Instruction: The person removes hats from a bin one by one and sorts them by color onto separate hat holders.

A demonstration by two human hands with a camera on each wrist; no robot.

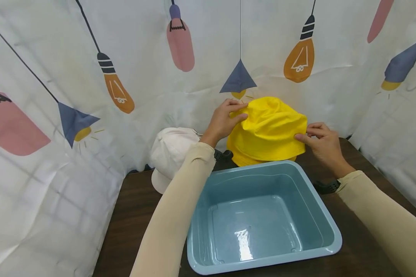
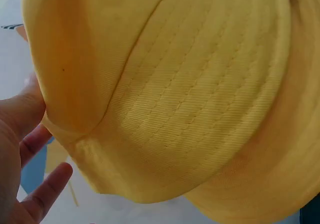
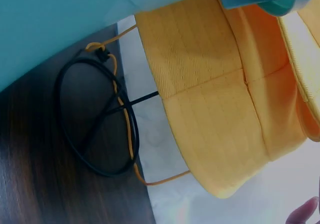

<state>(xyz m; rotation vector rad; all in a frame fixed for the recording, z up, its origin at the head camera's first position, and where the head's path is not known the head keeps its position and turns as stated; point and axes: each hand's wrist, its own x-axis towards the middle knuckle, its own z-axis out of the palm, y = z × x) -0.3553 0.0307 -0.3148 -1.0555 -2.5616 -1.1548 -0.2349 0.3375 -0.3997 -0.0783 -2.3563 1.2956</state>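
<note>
A yellow fabric bucket hat point(image 1: 268, 129) is held up behind the blue basin point(image 1: 334, 227). My left hand point(image 1: 224, 120) pinches its upper left edge; in the left wrist view the thumb lies at the hat's edge and another finger stands away from it. On the right side, my right hand point(image 1: 323, 143) pinches the hat's edge between thumb and fingers. Rows of stitching mark the brim point(image 2: 200, 99). Another yellow brim point(image 2: 280, 169) shows behind it. An orange cord point(image 3: 131, 134) hangs from yellow fabric point(image 3: 215, 99) in the right wrist view.
A white cap point(image 1: 171, 150) sits left of the basin, partly behind my left forearm. A black cable loop point(image 3: 59, 109) lies on the dark wooden table point(image 1: 124, 231). Behind the table hangs a white curtain point(image 1: 208, 38) printed with lamps.
</note>
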